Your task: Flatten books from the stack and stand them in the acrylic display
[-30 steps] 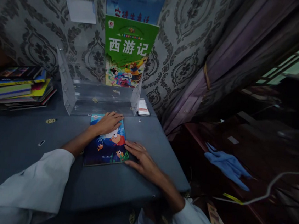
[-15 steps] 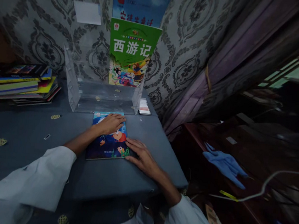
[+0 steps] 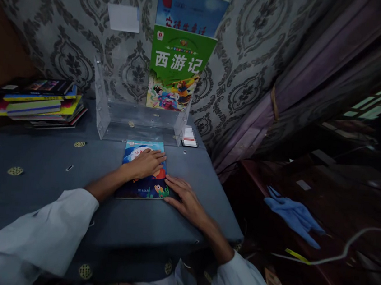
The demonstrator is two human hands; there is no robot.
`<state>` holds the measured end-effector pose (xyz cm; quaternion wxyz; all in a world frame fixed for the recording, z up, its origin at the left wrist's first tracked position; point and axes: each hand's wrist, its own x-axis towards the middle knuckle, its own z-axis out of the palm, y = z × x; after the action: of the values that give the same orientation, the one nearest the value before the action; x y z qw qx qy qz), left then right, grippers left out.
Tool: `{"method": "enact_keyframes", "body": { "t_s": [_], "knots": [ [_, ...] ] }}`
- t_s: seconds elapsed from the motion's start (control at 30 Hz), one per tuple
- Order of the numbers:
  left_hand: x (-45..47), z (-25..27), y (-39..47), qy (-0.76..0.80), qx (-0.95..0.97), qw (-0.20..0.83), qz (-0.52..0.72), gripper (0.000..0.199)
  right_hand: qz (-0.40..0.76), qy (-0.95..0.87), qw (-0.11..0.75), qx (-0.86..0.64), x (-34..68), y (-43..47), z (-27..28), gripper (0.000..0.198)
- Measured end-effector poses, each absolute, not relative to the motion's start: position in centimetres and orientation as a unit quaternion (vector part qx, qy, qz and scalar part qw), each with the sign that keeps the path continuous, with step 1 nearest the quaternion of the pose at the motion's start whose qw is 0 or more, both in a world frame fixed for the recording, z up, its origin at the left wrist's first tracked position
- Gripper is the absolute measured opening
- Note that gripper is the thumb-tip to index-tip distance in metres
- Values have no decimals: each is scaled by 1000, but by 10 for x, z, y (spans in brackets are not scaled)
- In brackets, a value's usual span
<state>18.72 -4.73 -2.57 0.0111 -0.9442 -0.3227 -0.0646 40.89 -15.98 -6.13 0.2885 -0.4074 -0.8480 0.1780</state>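
Observation:
A blue picture book [image 3: 144, 190] with fish on its cover lies flat on the cloth-covered table [image 3: 205, 198]. Across the upper middle of the cover rests my left hand [image 3: 149, 163], its fingers stretched out and hiding part of the picture. My right hand [image 3: 186, 199] lies beside the book's right edge, fingers extended, the fingertips at that edge. Behind the book stands a clear acrylic display rack [image 3: 140, 132]. Its upper part carries a green book [image 3: 178, 68] with Chinese characters, and a blue book [image 3: 190, 11] rises behind that one.
A stack of books [image 3: 44, 104] lies at the table's left. Beside the rack's right foot is a small white-and-red item [image 3: 190, 137], blurred out. To the right, a dark red surface holds a blue cloth [image 3: 293, 214] and a pale cable [image 3: 346, 249]. A purple curtain [image 3: 256, 127] hangs behind.
My left hand has slid a little down the cover, so more of the book's top and title shows. The whole view has shifted slightly; the right hand stays at the book's edge.

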Motion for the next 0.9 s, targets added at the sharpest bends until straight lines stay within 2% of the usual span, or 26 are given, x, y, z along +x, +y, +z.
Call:
{"method": "enact_keyframes", "body": {
  "t_s": [0.5, 0.9],
  "knots": [
    [184, -25, -83, -277, -956, -4, -98, 32, 173, -845, 293, -414, 408, -160, -61, 50],
    [178, -24, -109, -277, -954, -54, -105, 42, 174, -831, 321, -420, 409, -160, -63, 40]
  ]
}}
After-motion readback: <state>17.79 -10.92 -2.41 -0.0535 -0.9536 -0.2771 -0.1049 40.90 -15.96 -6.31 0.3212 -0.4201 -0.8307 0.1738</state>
